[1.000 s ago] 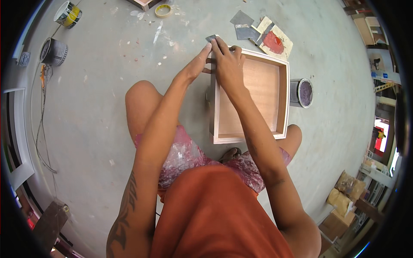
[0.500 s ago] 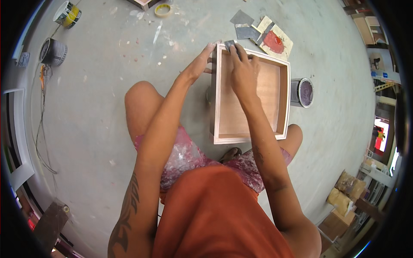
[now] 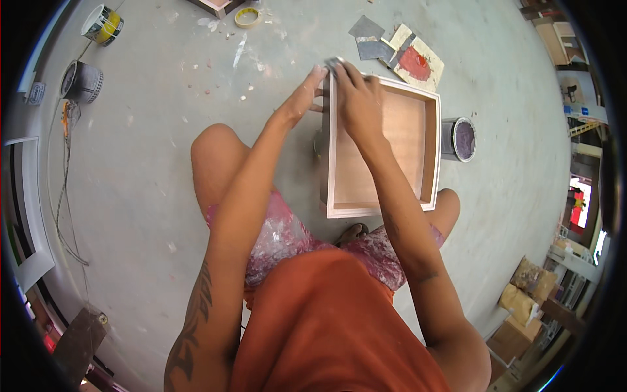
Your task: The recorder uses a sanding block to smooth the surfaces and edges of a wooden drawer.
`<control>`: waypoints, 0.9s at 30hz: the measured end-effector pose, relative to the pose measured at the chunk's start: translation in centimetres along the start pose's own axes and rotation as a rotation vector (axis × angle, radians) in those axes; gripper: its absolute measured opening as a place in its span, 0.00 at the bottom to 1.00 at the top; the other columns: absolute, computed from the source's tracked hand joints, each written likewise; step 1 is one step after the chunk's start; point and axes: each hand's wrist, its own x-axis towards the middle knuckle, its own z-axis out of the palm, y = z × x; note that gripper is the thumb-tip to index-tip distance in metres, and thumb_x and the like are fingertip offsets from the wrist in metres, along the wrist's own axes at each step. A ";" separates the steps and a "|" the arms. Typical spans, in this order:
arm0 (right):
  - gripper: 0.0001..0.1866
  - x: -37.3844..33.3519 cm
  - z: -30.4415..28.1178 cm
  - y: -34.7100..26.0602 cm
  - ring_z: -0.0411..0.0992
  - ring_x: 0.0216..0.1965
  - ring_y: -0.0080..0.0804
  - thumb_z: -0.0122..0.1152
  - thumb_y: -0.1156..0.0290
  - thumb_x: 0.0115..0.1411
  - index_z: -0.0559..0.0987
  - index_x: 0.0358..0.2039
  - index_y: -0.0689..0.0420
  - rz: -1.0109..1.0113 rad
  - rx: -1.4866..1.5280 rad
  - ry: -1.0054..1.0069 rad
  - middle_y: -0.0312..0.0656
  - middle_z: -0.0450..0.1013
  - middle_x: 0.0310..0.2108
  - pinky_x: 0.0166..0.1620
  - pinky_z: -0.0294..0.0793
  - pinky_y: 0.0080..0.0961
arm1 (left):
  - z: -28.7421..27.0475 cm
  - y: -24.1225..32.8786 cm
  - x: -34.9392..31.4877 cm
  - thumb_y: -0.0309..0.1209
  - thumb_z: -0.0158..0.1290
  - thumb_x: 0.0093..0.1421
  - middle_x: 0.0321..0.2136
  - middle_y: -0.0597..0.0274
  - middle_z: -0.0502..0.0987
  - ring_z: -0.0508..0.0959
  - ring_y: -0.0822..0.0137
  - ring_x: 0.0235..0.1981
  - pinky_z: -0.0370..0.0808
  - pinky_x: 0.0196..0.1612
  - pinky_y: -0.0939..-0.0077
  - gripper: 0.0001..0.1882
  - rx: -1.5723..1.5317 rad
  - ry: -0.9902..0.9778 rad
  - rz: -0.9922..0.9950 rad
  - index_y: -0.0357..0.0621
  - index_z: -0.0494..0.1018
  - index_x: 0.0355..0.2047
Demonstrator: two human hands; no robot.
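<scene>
A shallow wooden drawer (image 3: 398, 157) with pale pinkish rims lies open side up between my knees. At its far left corner my left hand (image 3: 304, 98) grips the outside of the left wall, fingers bent against it. My right hand (image 3: 359, 98) reaches over the inside and presses a small grey piece of sandpaper (image 3: 334, 64) onto the rim at that same corner. The sandpaper is slightly blurred, and my fingers cover part of it. Most of the drawer's far wall is visible to the right of my right hand.
Beside the drawer's right wall is an open tin (image 3: 464, 140) with purplish contents. Beyond the drawer lie a board with red paste (image 3: 415, 63) and grey sheets (image 3: 369, 38). A tape roll (image 3: 247, 17) is farther off; buckets (image 3: 81, 82) and cables stand left.
My right hand has slid left with the sandpaper, from the far rim to the far left corner. My left hand stays on the drawer's left wall.
</scene>
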 end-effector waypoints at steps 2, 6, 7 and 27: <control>0.28 -0.9 0.2 0.4 0.71 0.53 0.54 0.57 0.76 0.64 0.77 0.65 0.47 0.026 -0.035 0.031 0.34 0.73 0.67 0.58 0.72 0.45 | 0.1 0.1 -0.2 0.65 0.24 0.76 0.80 0.54 0.46 0.62 0.47 0.74 0.70 0.67 0.45 0.47 0.025 -0.025 0.013 0.41 0.41 0.81; 0.29 0.2 0.3 -0.9 0.70 0.53 0.53 0.57 0.75 0.64 0.76 0.66 0.48 0.009 -0.048 -0.026 0.32 0.70 0.68 0.57 0.71 0.45 | 0.4 0.3 -0.1 0.65 0.24 0.76 0.80 0.54 0.48 0.63 0.48 0.73 0.73 0.65 0.46 0.47 0.054 -0.057 0.002 0.42 0.41 0.81; 0.28 0.7 0.6 -1.1 0.70 0.53 0.52 0.56 0.73 0.64 0.75 0.66 0.50 -0.080 -0.078 -0.033 0.34 0.69 0.70 0.56 0.71 0.46 | 0.0 0.5 -0.1 0.65 0.24 0.76 0.80 0.54 0.48 0.63 0.48 0.73 0.73 0.64 0.46 0.46 0.042 -0.056 -0.001 0.43 0.42 0.81; 0.39 -15.2 -6.5 -0.6 0.67 0.65 0.48 0.56 0.79 0.61 0.69 0.73 0.42 -0.400 -0.030 -0.375 0.26 0.63 0.76 0.60 0.71 0.42 | -1.1 1.3 -0.3 0.60 0.28 0.77 0.78 0.57 0.54 0.64 0.46 0.72 0.70 0.67 0.46 0.40 0.043 -0.108 -0.011 0.49 0.52 0.80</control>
